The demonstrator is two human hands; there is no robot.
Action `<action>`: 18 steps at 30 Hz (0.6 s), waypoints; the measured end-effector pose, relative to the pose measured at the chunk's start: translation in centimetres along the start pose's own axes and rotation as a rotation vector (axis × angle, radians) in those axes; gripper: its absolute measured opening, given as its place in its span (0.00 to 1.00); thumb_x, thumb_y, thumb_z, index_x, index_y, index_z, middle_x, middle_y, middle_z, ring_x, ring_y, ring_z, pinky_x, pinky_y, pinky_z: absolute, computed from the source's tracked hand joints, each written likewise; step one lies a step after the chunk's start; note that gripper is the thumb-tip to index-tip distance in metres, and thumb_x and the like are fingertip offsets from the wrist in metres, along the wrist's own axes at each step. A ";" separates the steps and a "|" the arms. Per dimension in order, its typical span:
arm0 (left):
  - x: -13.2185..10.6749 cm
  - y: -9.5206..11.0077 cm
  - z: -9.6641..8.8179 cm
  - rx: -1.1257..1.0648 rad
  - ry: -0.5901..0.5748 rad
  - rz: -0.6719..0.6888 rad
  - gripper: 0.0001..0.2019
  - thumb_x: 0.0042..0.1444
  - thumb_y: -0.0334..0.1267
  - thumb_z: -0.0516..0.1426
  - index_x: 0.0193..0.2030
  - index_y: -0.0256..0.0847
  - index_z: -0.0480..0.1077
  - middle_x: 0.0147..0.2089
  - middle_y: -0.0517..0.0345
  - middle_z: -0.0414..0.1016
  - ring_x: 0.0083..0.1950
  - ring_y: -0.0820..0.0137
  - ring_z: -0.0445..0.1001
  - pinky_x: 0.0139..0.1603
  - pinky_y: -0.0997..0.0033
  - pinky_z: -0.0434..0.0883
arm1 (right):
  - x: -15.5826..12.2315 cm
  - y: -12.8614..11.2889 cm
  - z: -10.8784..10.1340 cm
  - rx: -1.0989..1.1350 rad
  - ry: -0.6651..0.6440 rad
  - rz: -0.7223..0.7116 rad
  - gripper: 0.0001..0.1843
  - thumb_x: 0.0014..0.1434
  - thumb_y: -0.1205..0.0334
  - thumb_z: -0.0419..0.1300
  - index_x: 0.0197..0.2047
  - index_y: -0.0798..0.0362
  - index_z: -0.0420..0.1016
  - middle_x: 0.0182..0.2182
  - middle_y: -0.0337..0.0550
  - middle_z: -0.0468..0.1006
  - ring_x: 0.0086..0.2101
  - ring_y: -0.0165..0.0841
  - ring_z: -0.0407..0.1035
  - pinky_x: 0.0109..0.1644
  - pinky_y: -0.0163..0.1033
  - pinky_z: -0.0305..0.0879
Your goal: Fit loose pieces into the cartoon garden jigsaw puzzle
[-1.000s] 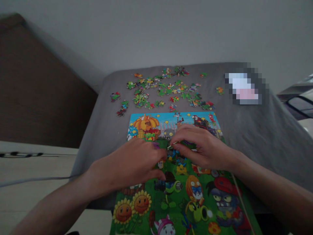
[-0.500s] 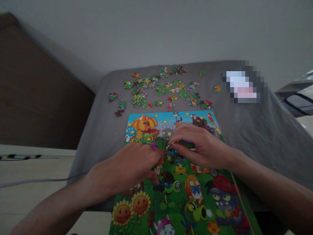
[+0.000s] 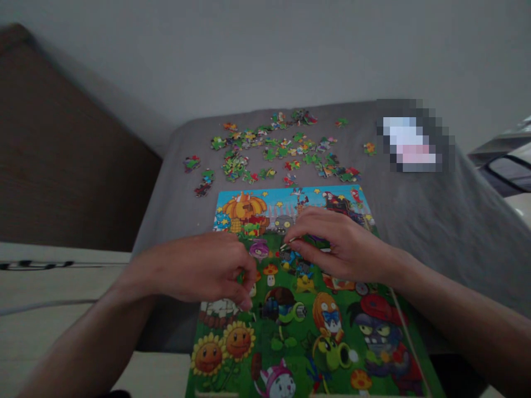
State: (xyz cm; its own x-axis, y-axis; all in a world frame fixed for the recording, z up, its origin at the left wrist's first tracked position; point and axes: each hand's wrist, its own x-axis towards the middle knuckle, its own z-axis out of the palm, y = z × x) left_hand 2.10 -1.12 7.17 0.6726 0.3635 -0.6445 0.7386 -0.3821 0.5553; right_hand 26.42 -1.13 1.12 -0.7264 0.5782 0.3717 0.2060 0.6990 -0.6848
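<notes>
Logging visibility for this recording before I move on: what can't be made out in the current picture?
All in the head view:
Face of the puzzle piece in the right hand: turned nearly edge-on, partly covered by that hand.
Part of the puzzle board: hidden under the left hand.
The board's near end: cut off by the bottom edge.
Count of loose pieces: too small, crowded together.
Object at right: blurred by pixelation.

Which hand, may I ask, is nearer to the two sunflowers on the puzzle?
Left: the left hand is just beyond the sunflowers; the right hand is farther off, beyond and to their right.
</notes>
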 end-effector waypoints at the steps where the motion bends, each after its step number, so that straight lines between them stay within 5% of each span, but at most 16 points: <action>1: 0.1 0.1 0.1 0.013 0.006 -0.010 0.03 0.56 0.38 0.66 0.32 0.45 0.79 0.23 0.68 0.73 0.26 0.77 0.70 0.25 0.77 0.56 | 0.0 0.0 0.0 0.000 -0.004 0.001 0.07 0.68 0.67 0.55 0.43 0.57 0.75 0.35 0.45 0.78 0.39 0.33 0.70 0.47 0.43 0.65; 18: 0.9 -0.6 2.5 0.186 0.223 -0.011 0.05 0.57 0.34 0.65 0.34 0.44 0.72 0.28 0.67 0.74 0.29 0.72 0.70 0.29 0.69 0.51 | -0.2 0.0 0.1 0.031 0.009 0.047 0.08 0.68 0.67 0.57 0.48 0.56 0.75 0.38 0.43 0.79 0.40 0.31 0.72 0.46 0.40 0.66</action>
State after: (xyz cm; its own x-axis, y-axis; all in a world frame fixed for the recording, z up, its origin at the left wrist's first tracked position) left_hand 2.13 -2.68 4.89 0.6733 0.5380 -0.5072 0.7387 -0.5193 0.4298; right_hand 26.47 -1.25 0.96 -0.7104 0.6137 0.3445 0.2189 0.6579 -0.7206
